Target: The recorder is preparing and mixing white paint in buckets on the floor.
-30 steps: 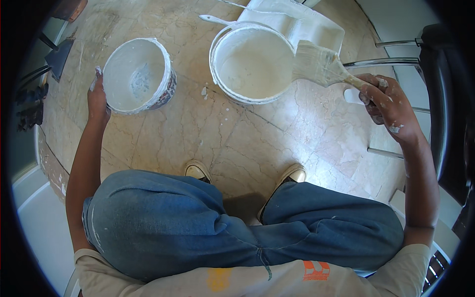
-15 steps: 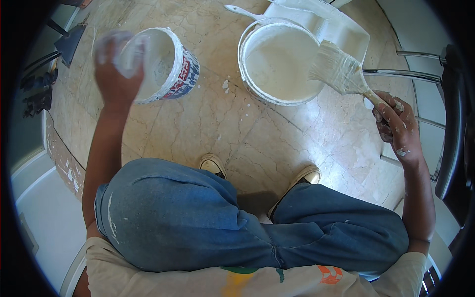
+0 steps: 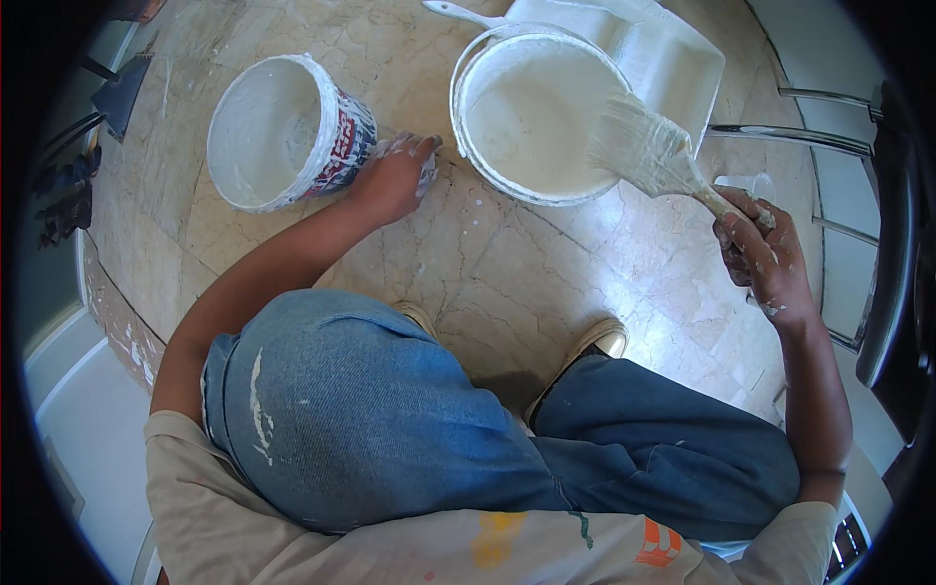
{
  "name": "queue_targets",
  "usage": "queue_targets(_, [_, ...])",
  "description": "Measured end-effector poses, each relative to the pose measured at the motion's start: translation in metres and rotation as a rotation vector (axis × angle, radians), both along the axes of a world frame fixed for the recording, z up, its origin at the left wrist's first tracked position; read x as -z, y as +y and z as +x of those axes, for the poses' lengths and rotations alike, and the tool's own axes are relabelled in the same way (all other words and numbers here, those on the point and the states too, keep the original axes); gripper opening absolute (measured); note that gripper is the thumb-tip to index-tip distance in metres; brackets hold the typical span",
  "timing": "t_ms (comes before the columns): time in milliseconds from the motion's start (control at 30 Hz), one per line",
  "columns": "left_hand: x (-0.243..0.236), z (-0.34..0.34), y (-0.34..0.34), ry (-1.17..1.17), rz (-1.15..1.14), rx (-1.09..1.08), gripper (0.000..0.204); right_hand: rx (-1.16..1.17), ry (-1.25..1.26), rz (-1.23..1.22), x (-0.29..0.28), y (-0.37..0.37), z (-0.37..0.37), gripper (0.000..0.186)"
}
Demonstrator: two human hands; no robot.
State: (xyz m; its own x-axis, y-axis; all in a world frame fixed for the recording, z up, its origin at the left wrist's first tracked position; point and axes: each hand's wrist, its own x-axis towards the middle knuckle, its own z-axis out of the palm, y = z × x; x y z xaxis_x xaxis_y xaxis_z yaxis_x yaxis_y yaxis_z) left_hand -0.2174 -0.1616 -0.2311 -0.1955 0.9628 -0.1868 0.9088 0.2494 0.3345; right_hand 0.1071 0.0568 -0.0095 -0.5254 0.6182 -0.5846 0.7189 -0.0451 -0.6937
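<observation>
My right hand (image 3: 765,249) grips the handle of a wide, paint-caked paintbrush (image 3: 648,146). The brush's bristles hang over the right side of a white bucket (image 3: 468,136) that holds off-white paint. Low at the floor between the two buckets is my left hand (image 3: 395,180), smeared with white, its fingers curled downward. Something whitish shows at those fingers; whether it is a rag or only paint, I cannot make out. Just left of that hand stands a second bucket (image 3: 258,136), its inside coated white, with a red and blue label.
Behind the paint bucket lie a white paint tray (image 3: 673,68) and a white-handled tool (image 3: 463,14). A black chair with chrome legs (image 3: 795,136) stands at the right. Scrapers (image 3: 122,97) are at the far left. Paint specks dot the marble-patterned floor (image 3: 419,263).
My left hand has moved from the left bucket's rim down and right to the floor between the buckets. My right hand and the paintbrush have shifted slightly left and down.
</observation>
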Motion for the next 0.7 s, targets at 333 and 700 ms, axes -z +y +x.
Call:
queue_targets(333, [0.004, -0.002, 0.013, 0.083, 0.045, 0.161, 0.048, 0.023, 0.014, -0.02, 0.008, 0.001, 0.005, 0.045])
queue_targets(700, [0.0, 0.0, 0.019, 0.098, -0.105, 0.126, 0.05, 0.021, 0.022, -0.014, 0.009, -0.003, 0.01, 0.048])
